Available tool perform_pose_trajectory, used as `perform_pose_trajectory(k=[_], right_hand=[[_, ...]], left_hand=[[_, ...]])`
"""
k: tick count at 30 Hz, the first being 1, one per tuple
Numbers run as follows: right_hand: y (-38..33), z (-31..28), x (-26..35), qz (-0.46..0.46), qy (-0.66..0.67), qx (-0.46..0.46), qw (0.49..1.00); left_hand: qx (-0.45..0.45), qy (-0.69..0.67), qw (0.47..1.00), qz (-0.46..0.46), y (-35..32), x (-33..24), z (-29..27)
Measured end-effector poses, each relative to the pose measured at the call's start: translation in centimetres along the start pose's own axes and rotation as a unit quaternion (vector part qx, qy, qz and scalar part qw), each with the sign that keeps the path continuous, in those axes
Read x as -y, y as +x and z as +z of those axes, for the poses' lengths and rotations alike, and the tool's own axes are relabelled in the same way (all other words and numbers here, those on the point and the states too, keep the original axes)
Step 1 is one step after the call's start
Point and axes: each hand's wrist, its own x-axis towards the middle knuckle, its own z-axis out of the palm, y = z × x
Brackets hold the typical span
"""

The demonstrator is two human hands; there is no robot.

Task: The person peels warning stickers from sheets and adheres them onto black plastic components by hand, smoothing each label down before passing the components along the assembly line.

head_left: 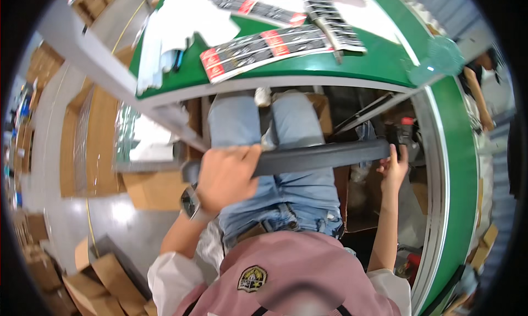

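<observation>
A long, dark grey, slightly curved bar (324,155) with rounded ends lies crosswise above my thighs. My left hand (227,172) is closed over it near its left end, knuckles up, with a watch (190,201) on that wrist. At the other end my right hand (392,172) supports the tip with thumb and fingers. What kind of part the bar is, I cannot make out. Under it are my light blue jeans (305,189).
In front stands a green-topped table (379,63) with printed black, red and white label sheets (269,49) and white paper (198,19). An open cardboard box (102,167) is at the left, more cartons (107,283) lower left. A metal post (434,184) rises right; another person (478,85) is beyond.
</observation>
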Motion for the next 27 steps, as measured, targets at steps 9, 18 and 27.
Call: perform_pose_trajectory(k=[9,18,27], right_hand=[[-6.7,8.5,5.6,-0.379,-0.034,0.152,0.912],[-8.8,17.8,6.5,-0.125,0.094,0.401,0.903],[-10.9,18.7,8.2,0.003,0.161,0.503,0.849]], left_hand=[[0.063,-0.037,0.992,-0.101,1.1,2.3,0.6],[-0.037,-0.024,0.971,-0.234,-3.2,6.0,0.4],[-0.135,-0.318,0.920,-0.185,-3.0,6.5,0.3]])
